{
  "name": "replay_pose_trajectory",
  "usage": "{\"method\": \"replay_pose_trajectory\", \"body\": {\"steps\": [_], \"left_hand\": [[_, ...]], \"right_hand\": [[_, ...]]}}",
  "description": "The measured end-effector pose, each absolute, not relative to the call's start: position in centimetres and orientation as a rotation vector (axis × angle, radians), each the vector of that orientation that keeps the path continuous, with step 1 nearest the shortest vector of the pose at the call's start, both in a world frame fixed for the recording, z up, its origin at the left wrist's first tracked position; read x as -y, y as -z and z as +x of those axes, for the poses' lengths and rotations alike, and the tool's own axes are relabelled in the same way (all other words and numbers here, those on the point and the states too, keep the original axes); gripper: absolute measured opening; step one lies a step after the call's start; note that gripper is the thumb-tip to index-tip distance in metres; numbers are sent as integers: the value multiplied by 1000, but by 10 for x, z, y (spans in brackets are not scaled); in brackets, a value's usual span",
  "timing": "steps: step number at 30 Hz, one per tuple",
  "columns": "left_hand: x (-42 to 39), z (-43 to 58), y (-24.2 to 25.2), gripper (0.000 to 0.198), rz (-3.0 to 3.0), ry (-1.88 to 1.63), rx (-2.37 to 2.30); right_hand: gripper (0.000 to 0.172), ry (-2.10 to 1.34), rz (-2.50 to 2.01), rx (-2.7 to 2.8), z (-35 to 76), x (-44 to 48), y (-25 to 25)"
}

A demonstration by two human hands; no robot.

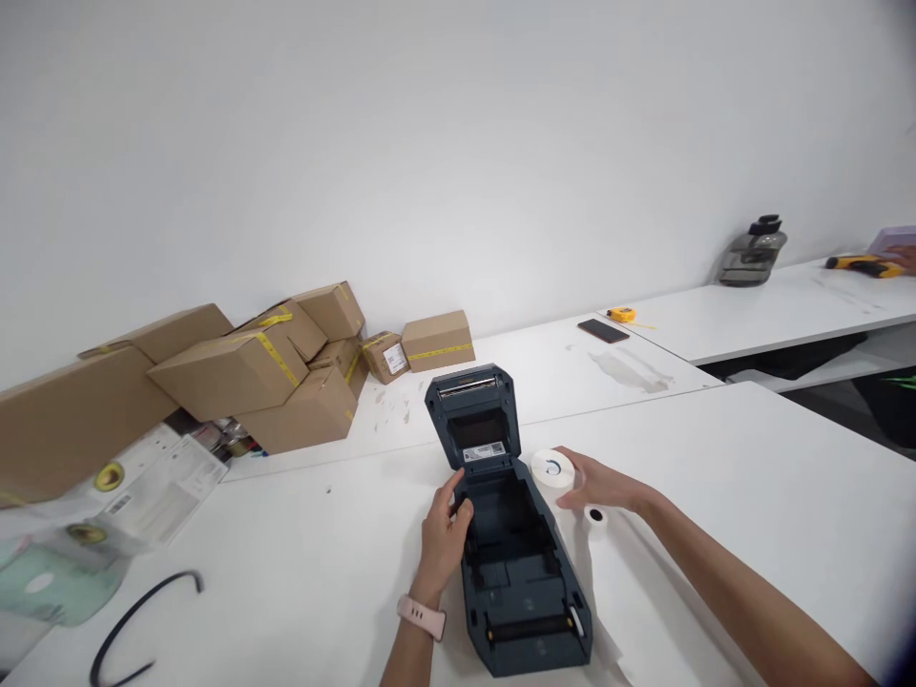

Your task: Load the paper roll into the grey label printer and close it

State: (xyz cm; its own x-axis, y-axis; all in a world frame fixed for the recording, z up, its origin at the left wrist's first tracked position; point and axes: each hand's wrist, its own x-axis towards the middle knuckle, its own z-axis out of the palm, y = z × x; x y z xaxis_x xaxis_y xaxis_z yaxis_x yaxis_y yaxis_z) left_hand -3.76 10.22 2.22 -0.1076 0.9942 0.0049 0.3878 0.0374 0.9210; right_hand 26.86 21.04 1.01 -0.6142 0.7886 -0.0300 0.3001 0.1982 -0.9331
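A dark blue label printer lies on the white table in front of me, its lid raised and its paper bay bare. My left hand grips the printer's left edge near the hinge, with the thumb over the rim. To the right of the printer, my right hand holds a white label roll by its right side. Beside that roll is a smaller white roll with a dark core. A strip of white paper runs toward me along the printer's right side.
Cardboard boxes are stacked at the back left. Plastic-wrapped packets and a black cable lie on the left. Farther back are a phone, a yellow tape measure and a water bottle.
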Motion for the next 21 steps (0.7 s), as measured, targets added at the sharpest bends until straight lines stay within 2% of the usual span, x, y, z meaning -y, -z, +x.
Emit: {"method": "replay_pose_trajectory", "body": {"steps": [4, 8, 10, 13, 16, 21], "left_hand": [[-103, -39, -21, 38, 1499, -1126, -1523], [-102, -38, -21, 31, 1499, -1158, -1525], [-101, -38, -21, 30, 1496, -1167, -1526], [-101, -39, -22, 28, 1503, -1176, -1532], [-101, -41, -24, 26, 1529, -1180, -1535], [-100, -42, -29, 31, 1574, -1167, -1544]], "right_hand": [[82, -1391, -1029, 1873, 283, -203, -26], [89, -1452, -851, 1845, 283, -187, -75], [85, -1435, -752, 2038, 266, -178, -104], [68, -1341, -681, 2382, 225, -166, -131], [63, -1191, -714, 2612, 190, -164, -131], [71, -920, -878, 2786, 166, -174, -103]]}}
